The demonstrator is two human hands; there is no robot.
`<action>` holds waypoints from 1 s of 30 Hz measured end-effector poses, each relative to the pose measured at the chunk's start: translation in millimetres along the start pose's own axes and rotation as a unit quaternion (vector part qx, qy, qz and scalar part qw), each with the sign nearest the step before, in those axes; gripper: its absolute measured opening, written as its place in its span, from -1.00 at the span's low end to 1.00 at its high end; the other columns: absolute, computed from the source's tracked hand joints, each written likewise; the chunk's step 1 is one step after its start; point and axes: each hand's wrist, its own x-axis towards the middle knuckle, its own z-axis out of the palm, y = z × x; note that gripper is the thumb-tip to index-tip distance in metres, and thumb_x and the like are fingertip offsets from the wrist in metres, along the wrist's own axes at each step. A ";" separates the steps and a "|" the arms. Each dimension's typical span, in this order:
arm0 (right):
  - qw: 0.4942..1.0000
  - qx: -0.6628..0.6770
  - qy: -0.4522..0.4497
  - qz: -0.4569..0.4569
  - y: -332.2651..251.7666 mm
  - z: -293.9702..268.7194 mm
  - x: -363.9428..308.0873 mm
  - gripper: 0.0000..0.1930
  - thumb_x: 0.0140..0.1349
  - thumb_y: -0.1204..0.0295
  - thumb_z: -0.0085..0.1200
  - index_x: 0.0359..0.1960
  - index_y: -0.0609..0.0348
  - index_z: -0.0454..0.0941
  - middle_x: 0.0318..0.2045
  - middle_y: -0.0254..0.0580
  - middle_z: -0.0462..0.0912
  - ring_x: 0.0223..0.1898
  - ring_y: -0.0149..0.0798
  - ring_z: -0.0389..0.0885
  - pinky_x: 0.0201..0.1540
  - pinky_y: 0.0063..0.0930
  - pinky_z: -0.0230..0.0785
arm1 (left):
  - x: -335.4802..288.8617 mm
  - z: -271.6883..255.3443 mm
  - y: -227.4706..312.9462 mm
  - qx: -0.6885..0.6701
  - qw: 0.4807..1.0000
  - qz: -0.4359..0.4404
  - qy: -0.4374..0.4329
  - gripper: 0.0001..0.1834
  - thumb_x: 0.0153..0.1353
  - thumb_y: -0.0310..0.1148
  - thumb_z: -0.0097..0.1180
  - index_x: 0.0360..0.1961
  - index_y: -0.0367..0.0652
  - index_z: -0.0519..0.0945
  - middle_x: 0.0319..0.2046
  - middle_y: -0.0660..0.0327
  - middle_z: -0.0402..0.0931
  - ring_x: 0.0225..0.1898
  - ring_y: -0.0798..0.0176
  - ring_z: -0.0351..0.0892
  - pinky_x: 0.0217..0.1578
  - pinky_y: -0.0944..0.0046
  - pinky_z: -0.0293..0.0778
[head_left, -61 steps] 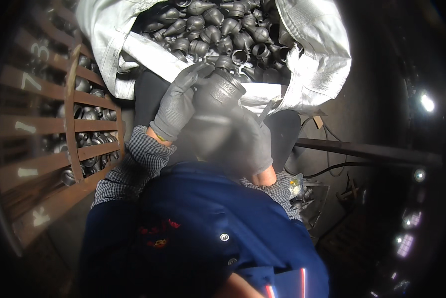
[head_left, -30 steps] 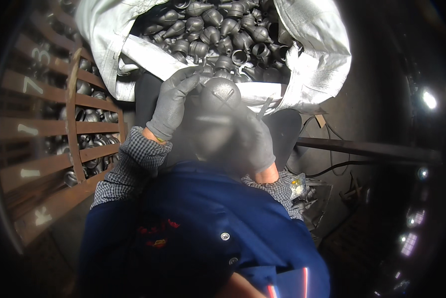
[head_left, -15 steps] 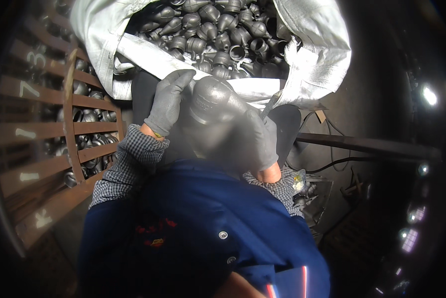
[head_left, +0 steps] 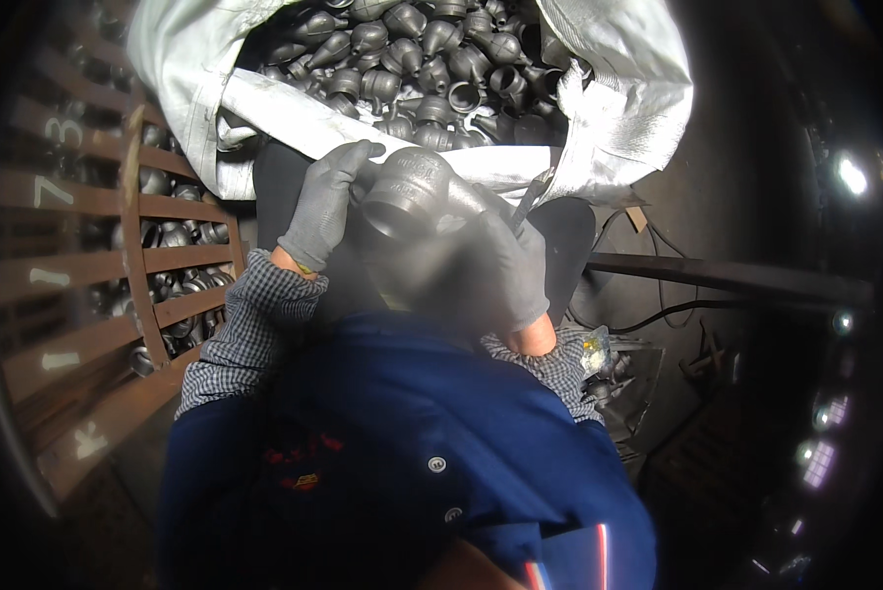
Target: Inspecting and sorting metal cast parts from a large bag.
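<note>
Your left grip (head_left: 367, 162) curls half-open against the dark metal casting (head_left: 414, 182) between both grips — likely heavy, rigid and slick, best held around its rounded body — while your right grip (head_left: 500, 236), closed on a slim tool (head_left: 531, 197), appears to clasp the casting's narrower end.

Grey on left gloved hand (head_left: 318, 204) at 10 o'clock, right gloved hand (head_left: 513, 270) at 2. Darker metallic grey for thin tool (head_left: 533, 195) at 1, casting (head_left: 420, 182) at 11, piled castings (head_left: 422, 59) at 12. White on bag (head_left: 623, 98) there. Rust-brown for rack (head_left: 185, 205) at 9, white marks (head_left: 60, 360) along it. Black-and-white check on sleeves (head_left: 264, 305), 9 and 4. Navy on jacket (head_left: 392, 413) at 6; red-yellow embroidery (head_left: 306, 482), 7; red-white piping (head_left: 602, 551), 5.
</note>
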 end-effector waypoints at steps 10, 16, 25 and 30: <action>0.995 -0.092 0.047 -0.012 -5.2 -5.1 -4.2 -0.66 0.29 0.30 0.04 -0.06 0.35 0.55 -0.53 -0.34 0.58 -0.52 -0.60 0.39 -0.48 -0.68 0.21 | 0.1 1.9 -0.5 0.302 0.906 0.285 -0.088 -0.70 0.35 -0.44 -0.20 -0.03 -0.32 0.52 -0.08 0.17 0.52 -0.05 0.32 0.50 0.02 0.38 0.41; 0.982 -0.165 0.037 -0.080 -23.0 12.4 -14.5 -0.56 0.15 0.47 0.15 0.08 0.36 0.46 -0.26 -0.26 0.62 -0.23 -0.54 0.49 -0.11 -0.62 0.37 | 2.8 4.4 -9.8 -0.106 0.989 -0.014 -0.105 -0.70 0.27 -0.58 -0.09 0.02 -0.33 0.46 -0.08 0.20 0.51 -0.08 0.35 0.50 -0.01 0.36 0.45; 0.993 -0.066 0.009 -0.100 -14.0 21.8 -12.7 -0.52 0.18 0.42 0.15 0.10 0.44 0.40 -0.30 -0.24 0.62 -0.40 -0.56 0.51 -0.33 -0.69 0.38 | 0.4 11.4 -14.3 -0.060 0.991 0.046 -0.111 -0.66 0.33 -0.38 -0.09 0.09 -0.27 0.41 0.00 0.15 0.47 0.01 0.29 0.46 0.11 0.29 0.38; 0.996 0.076 0.035 -0.027 -10.2 19.0 -6.9 -0.53 0.29 0.31 0.02 0.13 0.40 0.35 -0.49 -0.37 0.52 -0.66 -0.68 0.19 -0.63 -0.79 0.00 | -3.4 29.3 -11.8 -0.475 0.854 -0.042 -0.210 -0.51 0.40 -0.16 -0.23 0.23 -0.23 0.23 0.23 0.11 0.23 0.25 0.17 0.23 0.29 0.06 0.16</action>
